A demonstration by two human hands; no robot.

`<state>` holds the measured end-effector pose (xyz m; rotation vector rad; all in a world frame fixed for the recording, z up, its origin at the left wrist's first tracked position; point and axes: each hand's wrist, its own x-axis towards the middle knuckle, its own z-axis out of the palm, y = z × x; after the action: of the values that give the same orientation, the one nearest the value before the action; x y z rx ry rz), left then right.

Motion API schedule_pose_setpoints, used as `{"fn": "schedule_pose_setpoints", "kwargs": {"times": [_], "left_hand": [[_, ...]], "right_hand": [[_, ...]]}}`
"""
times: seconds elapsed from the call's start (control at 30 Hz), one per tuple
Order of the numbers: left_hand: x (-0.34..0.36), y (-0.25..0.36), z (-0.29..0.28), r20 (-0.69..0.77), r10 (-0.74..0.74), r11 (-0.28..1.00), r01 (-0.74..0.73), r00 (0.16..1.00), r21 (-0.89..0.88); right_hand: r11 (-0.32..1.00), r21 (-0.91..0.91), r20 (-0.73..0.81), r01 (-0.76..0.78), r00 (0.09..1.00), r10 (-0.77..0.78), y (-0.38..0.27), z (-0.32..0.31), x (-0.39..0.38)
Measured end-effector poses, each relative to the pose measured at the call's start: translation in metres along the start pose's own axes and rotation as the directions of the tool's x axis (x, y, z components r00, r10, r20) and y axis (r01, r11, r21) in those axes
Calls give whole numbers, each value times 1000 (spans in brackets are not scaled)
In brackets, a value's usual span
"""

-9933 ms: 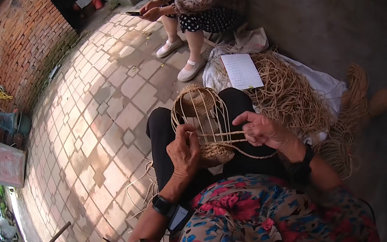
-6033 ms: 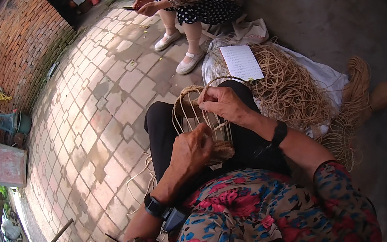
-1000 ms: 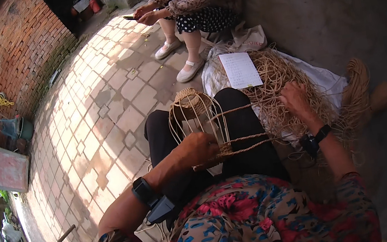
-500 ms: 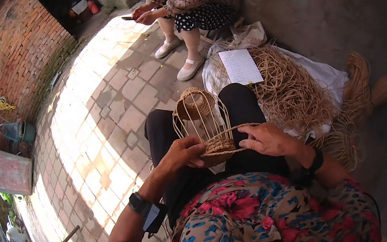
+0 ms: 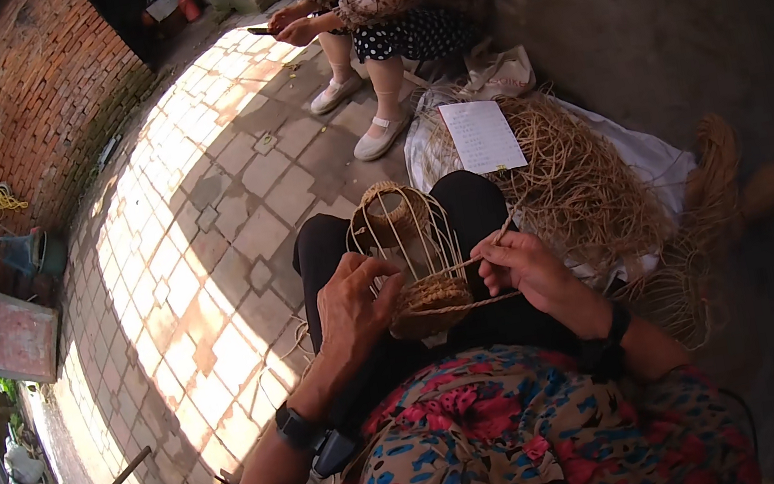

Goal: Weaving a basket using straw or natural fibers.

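On my dark-trousered lap lies a half-woven piece of pale spokes (image 5: 413,248), with a tan woven band (image 5: 374,222) at its far end and another (image 5: 430,306) at its near end. My left hand (image 5: 356,303) is at the left of the near band, fingers curved, thumb and forefinger apart. My right hand (image 5: 521,271), right of the piece, pinches a twisted cord (image 5: 463,264) that runs to the near band. A second length of cord crosses lower, beneath it.
Loose cord (image 5: 581,191) is heaped on white sheeting (image 5: 652,154) at my right, with a written paper (image 5: 482,136) on top. Beyond, a seated person (image 5: 405,6) holds a phone. A brick wall (image 5: 41,104) and a leaning panel (image 5: 12,332) stand left of the paved yard (image 5: 276,178).
My right hand has come in from over the cord heap to beside the piece and risen slightly with the cord. My left hand has moved up and leftward, its fingers looser.
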<state>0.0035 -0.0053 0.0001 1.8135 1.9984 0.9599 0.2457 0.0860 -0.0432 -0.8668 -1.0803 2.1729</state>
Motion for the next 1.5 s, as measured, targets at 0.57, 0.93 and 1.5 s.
{"fn": "schedule_pose_setpoints", "kwargs": {"times": [0.57,0.93,1.5], "left_hand": [[13,9,20,248,38,994,-10,968,-112],[22,13,31,47,206,977,-203,977,-66],[15,13,57,-95,160,968,-138,982,210]], "right_hand": [[90,-957,240,275,928,-285,-7,50,92],[402,-910,24,99,982,-188,-12,-11,6],[287,-926,108,244,902,-418,0,26,95]]}}
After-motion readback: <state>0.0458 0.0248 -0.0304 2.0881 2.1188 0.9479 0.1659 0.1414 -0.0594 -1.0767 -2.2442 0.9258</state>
